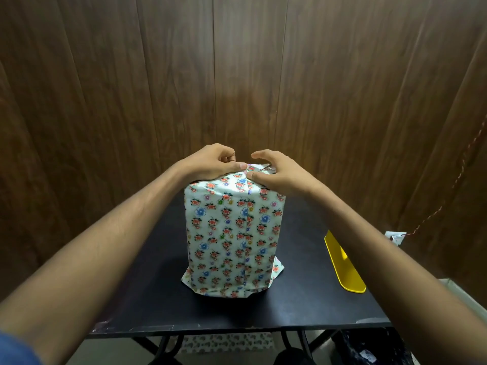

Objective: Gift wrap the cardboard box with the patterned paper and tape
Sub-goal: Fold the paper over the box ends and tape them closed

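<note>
A tall box (pixel 233 238) stands upright on the black table (pixel 295 293), covered in white paper with a small flower pattern. A vertical seam runs down its front. Loose paper flares out around its base. My left hand (pixel 210 164) rests on the top left of the box, thumb and fingers pinched on the paper fold at the top. My right hand (pixel 276 172) sits on the top right, thumb pressing the paper down, fingers curved over the far edge. No tape is visible.
A flat yellow plastic piece (pixel 342 264) lies at the table's right edge. Dark wood panels (pixel 237 75) close the space right behind the table. A wall socket with a red-white cord (pixel 395 237) is at the right. Dark bags (pixel 369 349) sit on the floor below.
</note>
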